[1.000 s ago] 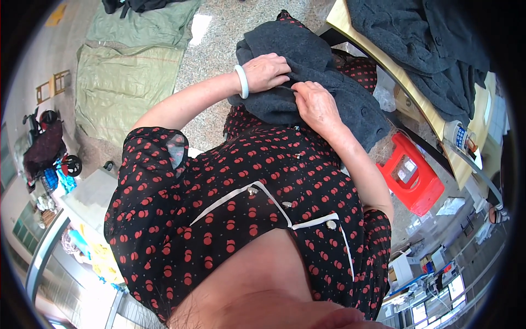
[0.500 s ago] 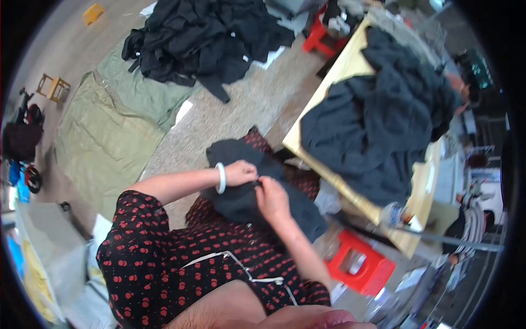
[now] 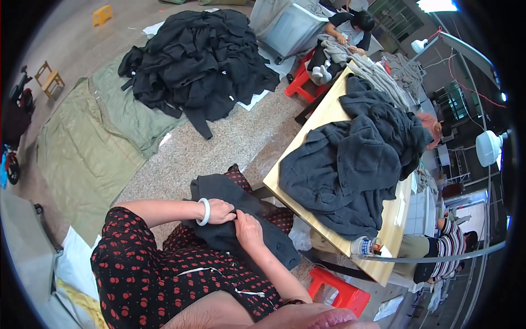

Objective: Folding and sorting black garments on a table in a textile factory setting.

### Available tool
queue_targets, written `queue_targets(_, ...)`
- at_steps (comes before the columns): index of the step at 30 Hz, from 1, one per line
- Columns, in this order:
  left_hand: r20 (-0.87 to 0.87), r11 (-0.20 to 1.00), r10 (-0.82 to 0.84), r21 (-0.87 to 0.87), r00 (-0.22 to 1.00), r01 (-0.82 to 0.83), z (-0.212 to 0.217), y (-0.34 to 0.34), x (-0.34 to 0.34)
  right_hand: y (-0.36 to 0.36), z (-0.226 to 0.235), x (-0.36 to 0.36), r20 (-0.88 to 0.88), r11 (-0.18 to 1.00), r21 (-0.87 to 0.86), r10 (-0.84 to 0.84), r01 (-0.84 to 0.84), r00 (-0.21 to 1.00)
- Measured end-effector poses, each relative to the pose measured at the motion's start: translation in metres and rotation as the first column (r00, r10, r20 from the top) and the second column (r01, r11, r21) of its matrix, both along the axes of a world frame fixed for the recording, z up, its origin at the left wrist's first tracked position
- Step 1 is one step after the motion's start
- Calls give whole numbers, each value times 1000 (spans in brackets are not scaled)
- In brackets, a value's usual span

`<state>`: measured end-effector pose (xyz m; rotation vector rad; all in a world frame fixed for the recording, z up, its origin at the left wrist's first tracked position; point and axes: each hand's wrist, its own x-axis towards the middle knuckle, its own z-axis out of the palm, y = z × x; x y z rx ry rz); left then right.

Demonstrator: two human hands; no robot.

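A dark grey knit garment (image 3: 216, 189) lies across my lap, with a few buttons at its right end. My left hand (image 3: 221, 211), below a white bangle (image 3: 204, 211), is closed on the garment's cloth. Right beside it, my right hand (image 3: 250, 230) pinches the same fabric, the fingertips of both hands almost meeting. Whatever small detail sits between the fingertips is too hidden to make out.
At my right a pale wooden table (image 3: 323, 118) bears a heap of dark buttoned garments (image 3: 361, 159) and a jar (image 3: 361, 245). A red stool (image 3: 342, 293) stands below it. Ahead is a dark clothing pile (image 3: 197, 66) on a green cloth (image 3: 82, 148). A co-worker (image 3: 359, 30) sits beyond the table.
The view has tilted up, showing more of the far room and the seated co-worker. Both hands remain together on the garment, with little change in their grip.
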<state>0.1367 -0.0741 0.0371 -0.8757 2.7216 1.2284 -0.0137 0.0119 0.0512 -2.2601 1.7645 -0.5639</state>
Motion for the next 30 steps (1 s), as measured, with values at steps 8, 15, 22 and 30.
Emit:
queue_targets(8, 24, 959, 213, 189, 977, -213, -31, -6, 0, 3, -8, 2, 59, 999, 34, 24, -26, 998)
queue_targets(15, 9, 908, 348, 244, 937, -340, -33, -4, -2, 4, -2, 5, 183, 991, 132, -18, -6, 983)
queue_targets(22, 52, 872, 380, 312, 923, -377, -37, -5, -4, 6, -11, 9, 286, 996, 87, -11, -15, 958)
queue_targets(30, 36, 897, 354, 270, 934, -350, -36, -1, -6, 7, -10, 2, 306, 991, 133, -21, -21, 952)
